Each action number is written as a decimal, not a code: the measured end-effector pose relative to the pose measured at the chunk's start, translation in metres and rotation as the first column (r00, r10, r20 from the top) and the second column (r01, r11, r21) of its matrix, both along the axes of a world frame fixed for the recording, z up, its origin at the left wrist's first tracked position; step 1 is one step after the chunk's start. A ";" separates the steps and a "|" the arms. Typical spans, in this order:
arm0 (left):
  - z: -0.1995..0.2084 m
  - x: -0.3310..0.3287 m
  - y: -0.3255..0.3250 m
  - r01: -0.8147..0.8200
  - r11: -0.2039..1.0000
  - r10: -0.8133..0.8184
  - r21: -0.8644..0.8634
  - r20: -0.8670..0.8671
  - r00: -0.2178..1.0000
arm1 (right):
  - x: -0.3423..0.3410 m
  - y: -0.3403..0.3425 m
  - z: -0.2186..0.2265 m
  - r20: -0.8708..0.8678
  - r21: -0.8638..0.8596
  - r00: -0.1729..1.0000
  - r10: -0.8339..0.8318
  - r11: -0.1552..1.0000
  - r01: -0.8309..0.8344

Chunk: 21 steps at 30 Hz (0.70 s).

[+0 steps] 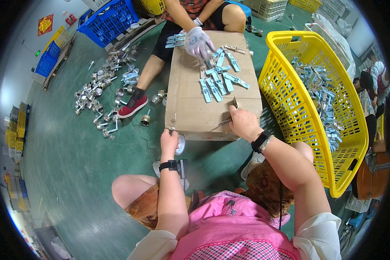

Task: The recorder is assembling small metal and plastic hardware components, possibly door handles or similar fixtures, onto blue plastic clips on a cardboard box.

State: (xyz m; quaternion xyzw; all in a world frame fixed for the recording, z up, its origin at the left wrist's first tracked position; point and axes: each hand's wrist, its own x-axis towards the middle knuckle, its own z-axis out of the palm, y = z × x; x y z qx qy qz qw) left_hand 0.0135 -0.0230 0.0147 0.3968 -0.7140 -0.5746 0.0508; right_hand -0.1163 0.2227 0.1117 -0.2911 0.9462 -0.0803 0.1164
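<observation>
A flat cardboard box [190,99] lies on the green floor between me and a person sitting opposite. My left hand [169,141] grips the box's near left corner, next to a roll of clear tape [180,144]. My right hand [242,121] rests on the near right edge and pinches a small metal piece [234,104]. Several blue-filmed metal latches [219,80] lie spread on the box top. The other person's white-gloved hand [198,42] rests on the far side of the box among the latches.
A yellow plastic basket [290,99] with many blue-filmed latches stands right of the box. A heap of silvery metal parts [104,93] lies on the floor to the left. A blue crate [108,21] stands at the far left. The other person's red shoe [132,106] is beside the box.
</observation>
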 end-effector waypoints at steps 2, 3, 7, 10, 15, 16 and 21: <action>0.003 0.000 0.002 -0.003 1.000 0.003 0.006 -0.005 1.000 | 0.000 0.000 0.001 0.002 0.006 1.000 -0.001 1.000 0.001; 0.003 0.000 0.002 -0.003 1.000 0.003 0.006 -0.004 1.000 | 0.000 0.000 0.001 0.004 0.006 1.000 -0.002 1.000 0.002; 0.003 0.000 0.002 -0.004 1.000 0.004 0.015 -0.015 1.000 | -0.001 0.000 -0.001 -0.002 0.009 1.000 -0.001 1.000 0.001; 0.001 0.000 0.001 -0.002 1.000 0.002 0.023 -0.024 1.000 | 0.000 -0.001 0.000 0.003 0.004 1.000 -0.006 1.000 0.006; 0.000 0.000 0.001 0.001 1.000 0.000 0.023 -0.016 1.000 | 0.000 0.000 0.000 0.005 0.010 1.000 -0.005 1.000 0.005; 0.000 0.000 0.001 -0.003 1.000 0.003 0.024 -0.018 1.000 | 0.000 0.000 0.000 0.004 0.009 1.000 -0.004 1.000 0.004; -0.002 0.000 0.001 -0.005 0.999 0.006 0.031 -0.029 1.000 | 0.000 0.000 0.002 0.008 -0.002 1.000 -0.006 1.000 0.006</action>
